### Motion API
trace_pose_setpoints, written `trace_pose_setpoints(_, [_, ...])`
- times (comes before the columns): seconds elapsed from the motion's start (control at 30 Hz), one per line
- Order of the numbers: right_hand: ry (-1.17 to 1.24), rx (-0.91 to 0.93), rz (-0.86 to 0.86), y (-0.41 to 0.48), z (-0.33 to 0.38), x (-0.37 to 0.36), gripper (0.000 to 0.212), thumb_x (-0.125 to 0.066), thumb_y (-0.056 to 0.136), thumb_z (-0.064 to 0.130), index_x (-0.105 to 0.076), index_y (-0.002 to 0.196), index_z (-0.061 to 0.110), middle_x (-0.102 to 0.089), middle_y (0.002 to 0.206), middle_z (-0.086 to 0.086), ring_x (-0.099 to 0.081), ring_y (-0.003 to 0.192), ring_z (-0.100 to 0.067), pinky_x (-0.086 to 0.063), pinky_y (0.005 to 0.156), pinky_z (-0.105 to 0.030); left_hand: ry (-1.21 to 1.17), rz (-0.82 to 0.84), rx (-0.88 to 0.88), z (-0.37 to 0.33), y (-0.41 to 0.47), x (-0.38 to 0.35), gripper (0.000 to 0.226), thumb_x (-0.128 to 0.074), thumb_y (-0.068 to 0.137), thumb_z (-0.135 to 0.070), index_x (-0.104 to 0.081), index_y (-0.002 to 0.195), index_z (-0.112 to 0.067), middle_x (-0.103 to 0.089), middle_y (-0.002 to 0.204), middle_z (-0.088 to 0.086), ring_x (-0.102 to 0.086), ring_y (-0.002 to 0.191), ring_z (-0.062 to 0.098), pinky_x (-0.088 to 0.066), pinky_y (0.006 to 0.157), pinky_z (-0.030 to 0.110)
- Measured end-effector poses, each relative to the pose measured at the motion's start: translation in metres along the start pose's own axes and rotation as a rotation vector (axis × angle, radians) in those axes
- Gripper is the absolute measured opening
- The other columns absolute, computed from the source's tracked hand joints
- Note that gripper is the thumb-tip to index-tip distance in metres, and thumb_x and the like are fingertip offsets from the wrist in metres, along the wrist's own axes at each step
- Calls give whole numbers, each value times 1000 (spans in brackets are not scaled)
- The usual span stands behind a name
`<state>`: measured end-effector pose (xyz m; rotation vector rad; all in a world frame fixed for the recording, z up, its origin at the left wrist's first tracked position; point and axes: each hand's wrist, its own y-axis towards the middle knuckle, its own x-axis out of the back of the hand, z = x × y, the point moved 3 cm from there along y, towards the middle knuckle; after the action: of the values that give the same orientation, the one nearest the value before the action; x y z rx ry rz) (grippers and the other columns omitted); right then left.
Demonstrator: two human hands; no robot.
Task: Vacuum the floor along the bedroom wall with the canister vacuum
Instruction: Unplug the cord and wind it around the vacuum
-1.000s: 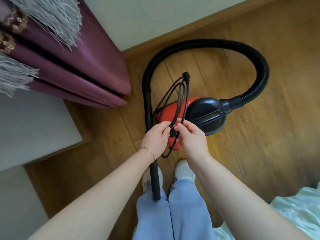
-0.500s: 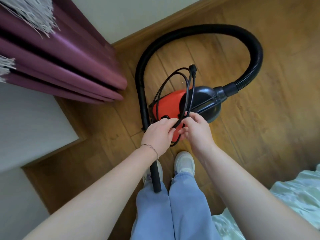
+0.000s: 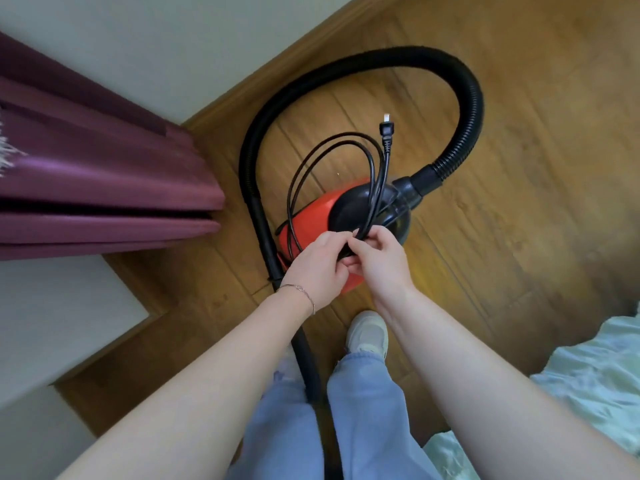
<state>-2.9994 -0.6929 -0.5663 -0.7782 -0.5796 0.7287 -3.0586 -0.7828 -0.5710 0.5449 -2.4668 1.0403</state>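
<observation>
- Left hand (image 3: 318, 268) & right hand (image 3: 377, 261), fingers curled, both pinch a bundled black power cord (image 3: 379, 181). Its thin, glossy loops fan out beyond the knuckles.
- Plug (image 3: 491, 133) sticks out at the far end, not in a socket.
- Canister vacuum (image 3: 311, 216): red plastic body w/ black dome, on the floor just under the hands.
- Ribbed black hose (image 3: 470, 102) arcs beyond, right of the hands.
- Prob. early stage: cord not unwound. Plugging in & vacuuming the wood-plank floor (image 3: 519, 168) all left.
</observation>
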Motion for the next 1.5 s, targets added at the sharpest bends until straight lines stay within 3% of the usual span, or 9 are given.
trace_pose_setpoints(0.13, [68, -71, -40, 10, -4, 7, 4, -55, 93, 11, -57, 96, 11, -59, 82, -9, -64, 65, -13, -59, 74, -32, 38, 50, 42, -4, 16, 4, 41, -52, 90, -20, -38, 128, -27, -51, 118, 0, -58, 97, 17, -53, 81, 38])
trace_pose_setpoints(0.27, [15, -30, -97, 9, -10, 4, 14, -53, 94, 15, -48, 82, 21, -55, 79, -5, -68, 72, -20, -56, 77, -36, 148, 140, -31, -2, 25, 5, 38, -51, 91, -22, -35, 126, -22, -48, 110, -1, -53, 77, 14, -49, 66, 32])
trace_pose_setpoints(0.43, [20, -33, -248, 10, -15, -3, 9, -51, 94, 13, -47, 98, 21, -67, 88, -9, -71, 71, -19, -57, 80, -40, 316, 210, -168, 1, 35, 5, 32, -48, 92, -15, -41, 124, -16, -48, 111, 5, -55, 78, 23, -51, 68, 43])
trace_pose_setpoints(0.7, [226, -90, -341, 16, -25, -10, 17, -55, 92, 17, -46, 106, 17, -67, 92, -10, -69, 69, -17, -58, 82, -44, 431, 149, -311, 12, 38, 5, 34, -45, 94, -12, -44, 128, -16, -47, 112, 9, -49, 89, 25, -47, 68, 36])
trace_pose_setpoints(0.93, [208, -86, -305, 19, -34, -17, 59, -59, 92, 28, -36, 145, 15, -62, 78, 2, -64, 70, -15, -54, 91, -38, 370, 176, -344, 21, 47, 12, 37, -54, 91, -19, -44, 127, -23, -48, 89, -4, -58, 77, 23, -51, 68, 38])
trace_pose_setpoints(1.07, [328, -92, -223, 28, -43, -17, 51, -61, 91, 24, -45, 138, 12, -64, 85, 0, -61, 65, -14, -53, 67, -25, 217, 165, -314, 27, 45, 17, 35, -58, 90, -23, -41, 119, -16, -56, 86, -6, -59, 74, 17, -51, 69, 35])
trace_pose_setpoints(1.2, [290, -13, -180, 37, -49, -19, 31, -58, 92, 29, -59, 118, 11, -67, 94, -8, -57, 54, -11, -47, 53, -22, 36, -74, -233, 59, 28, 27, 18, -44, 91, -13, -42, 108, -16, -54, 82, -11, -57, 73, 18, -47, 67, 32])
trace_pose_setpoints(1.3, [349, 40, -132, 41, -56, -23, 13, -56, 94, 30, -61, 96, 18, -66, 91, -8, -52, 48, -9, -43, 48, -22, 120, -189, -168, 103, 9, 20, 15, -44, 88, -8, -47, 102, -13, -54, 87, -2, -52, 77, 19, -43, 66, 33])
trace_pose_setpoints(1.5, [256, 239, -83, 54, -62, -22, 16, -49, 97, 25, -59, 87, 17, -66, 73, -5, -52, 44, -8, -40, 45, -22, 637, 321, -368, 193, -11, -61, 33, -45, 91, -9, -55, 121, -17, -55, 118, 2, -50, 109, 24, -45, 86, 36])
